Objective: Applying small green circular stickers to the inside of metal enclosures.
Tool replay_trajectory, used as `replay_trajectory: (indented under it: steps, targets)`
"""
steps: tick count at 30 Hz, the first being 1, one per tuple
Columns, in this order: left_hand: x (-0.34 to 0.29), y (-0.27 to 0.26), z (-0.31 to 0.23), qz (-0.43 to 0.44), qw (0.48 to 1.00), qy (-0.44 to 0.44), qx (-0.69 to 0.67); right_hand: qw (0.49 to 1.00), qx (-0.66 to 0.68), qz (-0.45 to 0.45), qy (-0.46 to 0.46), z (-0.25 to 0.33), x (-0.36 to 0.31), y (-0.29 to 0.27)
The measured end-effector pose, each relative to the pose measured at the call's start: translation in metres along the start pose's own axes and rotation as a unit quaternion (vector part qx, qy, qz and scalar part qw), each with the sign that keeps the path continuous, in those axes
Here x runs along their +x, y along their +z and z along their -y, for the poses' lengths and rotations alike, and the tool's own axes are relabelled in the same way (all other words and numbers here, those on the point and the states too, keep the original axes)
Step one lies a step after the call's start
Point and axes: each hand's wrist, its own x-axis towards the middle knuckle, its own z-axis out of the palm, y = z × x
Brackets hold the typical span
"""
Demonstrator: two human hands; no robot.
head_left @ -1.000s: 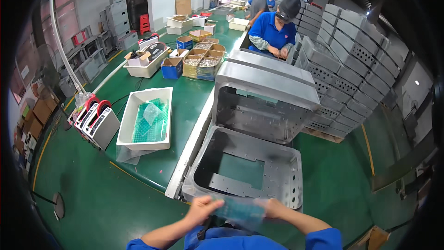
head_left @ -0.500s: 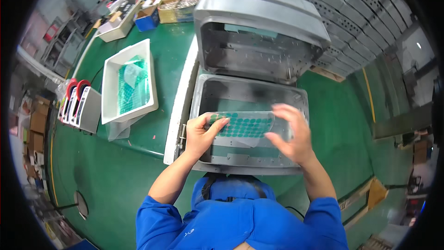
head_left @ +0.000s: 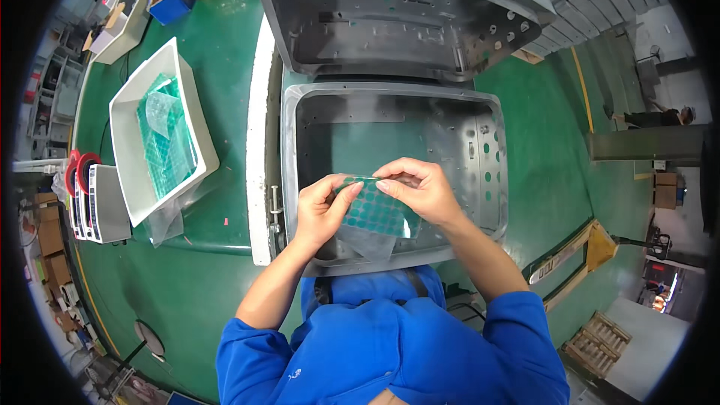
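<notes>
Between my hands is a clear sheet of round green stickers (head_left: 379,214), hanging over the open lower half of a grey metal case (head_left: 491,180). My left hand (head_left: 324,208) pinches the sheet's upper left corner between thumb and fingers. Close beside it, my right hand (head_left: 421,189) pinches the upper edge, thumb toward me. A thin translucent film (head_left: 365,244) hangs below the stickers, near the case's front wall. The raised lid (head_left: 405,30) of the case stands behind, its hollow inside facing me. Holes run along the case's right wall.
On the green table at left, a white bin (head_left: 202,135) holds more green sticker sheets (head_left: 161,142). Red-ringed tape rolls (head_left: 84,169) stand beside a white box (head_left: 109,202). Grey cases are stacked at the far right. A pallet-jack-like frame (head_left: 566,259) lies on the right floor.
My right hand has moved left from the sheet's right end to its upper edge, next to my left hand. The sheet now hangs down at a tilt. The view has shifted nearer the case.
</notes>
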Motion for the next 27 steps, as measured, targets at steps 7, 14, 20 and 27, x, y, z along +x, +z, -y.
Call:
replay_trajectory:
  steps: [7,14,20,27]
  targets:
    - [0.01,0.007,0.027,0.002,0.998,-0.063,0.025,0.998,0.005,-0.026,0.064,-0.031,0.016,-0.012]
    - [0.023,0.018,0.043,-0.031,0.99,-0.126,0.058,0.97,-0.211,-0.06,-0.108,-0.055,0.03,-0.019]
    - [0.027,0.029,0.042,-0.111,0.959,-0.252,0.07,0.977,-0.17,-0.114,-0.064,-0.114,0.09,-0.07]
    - [-0.014,0.046,0.06,-0.1,0.947,-0.303,0.02,0.94,-0.326,-0.061,0.079,-0.156,0.151,-0.112]
